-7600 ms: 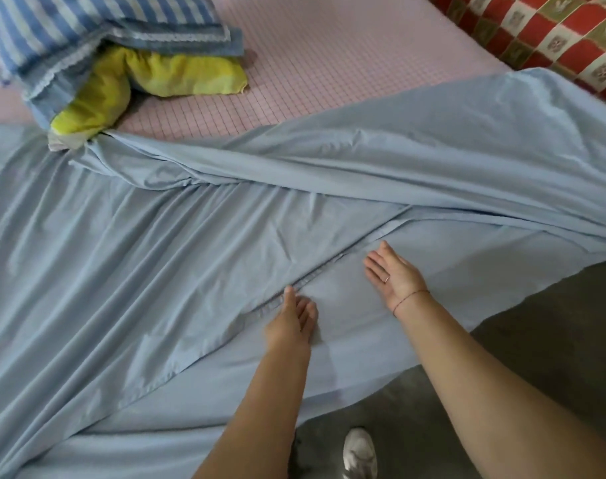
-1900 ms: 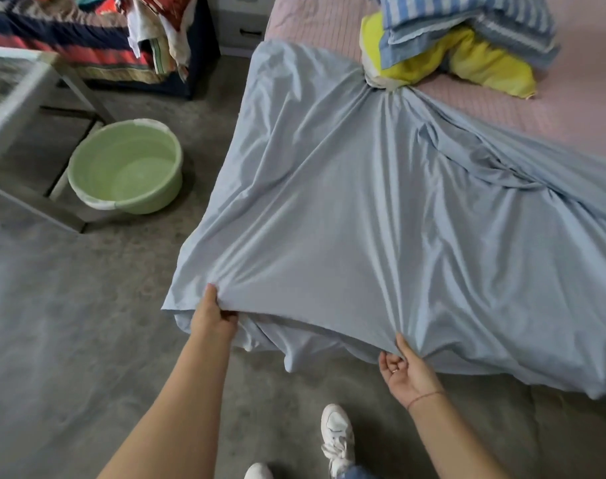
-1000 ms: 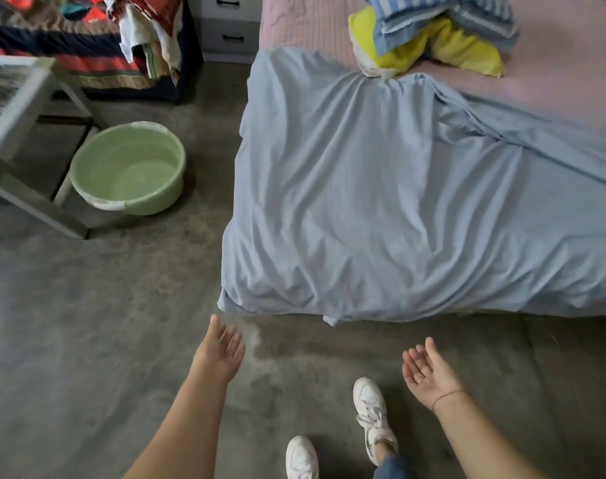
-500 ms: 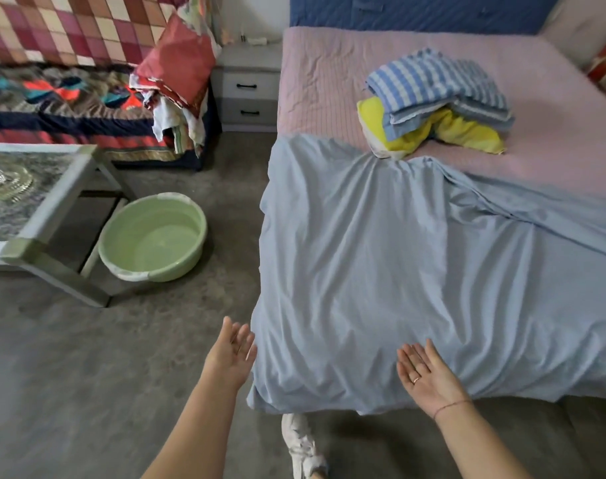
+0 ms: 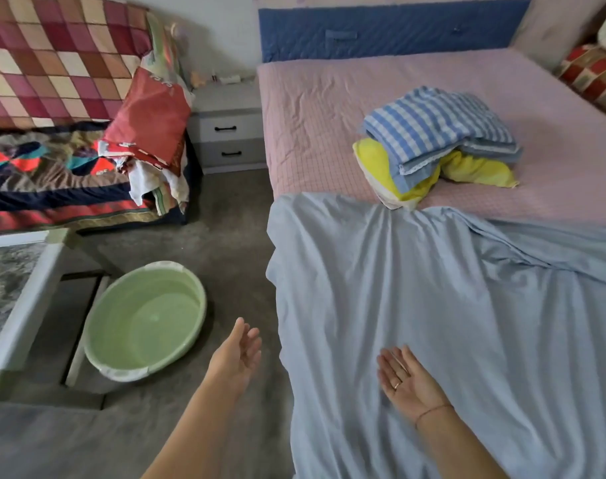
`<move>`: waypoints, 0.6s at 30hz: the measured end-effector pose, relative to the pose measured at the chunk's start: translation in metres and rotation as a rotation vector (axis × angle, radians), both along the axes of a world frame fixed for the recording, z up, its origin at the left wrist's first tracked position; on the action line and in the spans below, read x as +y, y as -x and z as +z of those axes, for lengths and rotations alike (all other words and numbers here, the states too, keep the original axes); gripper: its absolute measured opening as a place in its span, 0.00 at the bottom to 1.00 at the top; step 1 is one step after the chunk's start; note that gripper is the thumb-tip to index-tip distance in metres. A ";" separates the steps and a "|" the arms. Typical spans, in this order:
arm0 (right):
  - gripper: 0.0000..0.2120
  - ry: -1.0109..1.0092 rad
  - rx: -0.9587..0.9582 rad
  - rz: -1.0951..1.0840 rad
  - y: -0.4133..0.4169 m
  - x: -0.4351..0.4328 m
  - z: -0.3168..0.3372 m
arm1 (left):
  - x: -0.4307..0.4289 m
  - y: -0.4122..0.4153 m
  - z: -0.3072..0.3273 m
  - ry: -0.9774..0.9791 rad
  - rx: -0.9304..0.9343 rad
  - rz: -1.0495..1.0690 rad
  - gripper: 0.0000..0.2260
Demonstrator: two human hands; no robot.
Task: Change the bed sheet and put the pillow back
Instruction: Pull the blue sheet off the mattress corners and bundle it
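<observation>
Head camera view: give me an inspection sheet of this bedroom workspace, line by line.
Surface: pink checked mattress, its head half bare.
Job's things: light blue sheet lies wrinkled over the near half and drapes the left edge; yellow pillow sits mid-bed under a folded blue checked cloth.
Clutter: green basin on the floor beside the bed.
Grips: left hand open over the floor, holding nothing; right hand open, palm up, over the sheet.
Cables: nothing seen.
Surroundings: grey nightstand, blue headboard, low table, quilt-covered bed on the left.
</observation>
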State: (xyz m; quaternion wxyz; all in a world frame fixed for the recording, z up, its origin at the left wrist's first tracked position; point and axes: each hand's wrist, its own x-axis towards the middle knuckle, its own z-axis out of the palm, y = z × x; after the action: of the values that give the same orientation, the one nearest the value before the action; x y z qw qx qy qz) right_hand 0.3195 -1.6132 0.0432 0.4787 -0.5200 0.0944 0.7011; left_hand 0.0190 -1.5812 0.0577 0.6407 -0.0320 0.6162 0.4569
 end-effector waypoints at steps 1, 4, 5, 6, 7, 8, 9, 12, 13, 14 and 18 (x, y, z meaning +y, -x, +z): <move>0.10 -0.002 -0.008 -0.009 0.010 0.011 0.001 | 0.012 0.009 -0.002 0.009 0.010 -0.026 0.08; 0.09 0.014 -0.012 -0.045 0.039 0.044 -0.001 | 0.056 0.034 -0.004 0.032 0.053 -0.110 0.08; 0.10 0.020 -0.019 -0.057 0.049 0.053 -0.001 | 0.072 0.043 -0.005 0.035 0.060 -0.140 0.08; 0.10 0.021 -0.026 -0.070 0.061 0.062 -0.002 | 0.087 0.052 -0.005 0.033 0.066 -0.175 0.08; 0.11 0.026 -0.034 -0.083 0.073 0.072 -0.003 | 0.103 0.060 -0.004 0.027 0.074 -0.211 0.08; 0.11 0.034 -0.036 -0.096 0.086 0.083 -0.004 | 0.119 0.068 -0.003 0.019 0.088 -0.242 0.08; 0.11 0.046 -0.040 -0.106 0.098 0.094 -0.005 | 0.136 0.076 -0.004 0.011 0.105 -0.265 0.08; 0.11 0.068 -0.052 -0.131 0.132 0.126 -0.009 | 0.187 0.091 -0.005 -0.004 0.181 -0.341 0.10; 0.11 0.059 -0.051 -0.141 0.141 0.138 -0.010 | 0.204 0.094 -0.006 -0.004 0.206 -0.367 0.11; 0.12 0.050 -0.050 -0.157 0.148 0.150 -0.011 | 0.221 0.096 -0.008 -0.006 0.225 -0.391 0.11; 0.16 0.045 -0.034 -0.218 0.167 0.209 -0.015 | 0.294 0.092 -0.020 -0.027 0.258 -0.475 0.13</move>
State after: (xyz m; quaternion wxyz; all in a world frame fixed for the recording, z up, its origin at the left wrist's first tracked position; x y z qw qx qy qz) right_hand 0.1524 -1.4044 0.0284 0.5420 -0.5289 0.1580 0.6337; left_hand -0.0730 -1.2868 0.0381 0.6465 0.1805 0.6768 0.3024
